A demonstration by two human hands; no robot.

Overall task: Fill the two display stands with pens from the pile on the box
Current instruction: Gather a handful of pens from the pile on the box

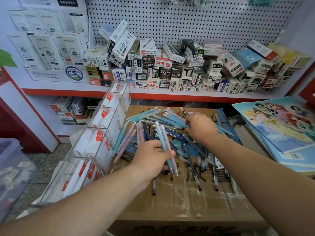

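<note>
Right now the pile of pens (148,116) lies loose across the top of the cardboard box (187,206), barrels pointing every way. The left hand (151,159) is clenched round a small bundle (162,138) of teal and lilac pens, tips towards the person. The right hand (201,128) is deeper in the heap, fingers curled round a few blue pens (172,119). The step looks like gathering, not yet loading. Just beside the box on the left leans the clear display stand (102,133), its compartments holding white packets (100,116). Next, I judge, the bundle needs squaring up and lowering into a compartment. Behind, a shelf (170,93) carries stacked cartons (170,65).
</note>
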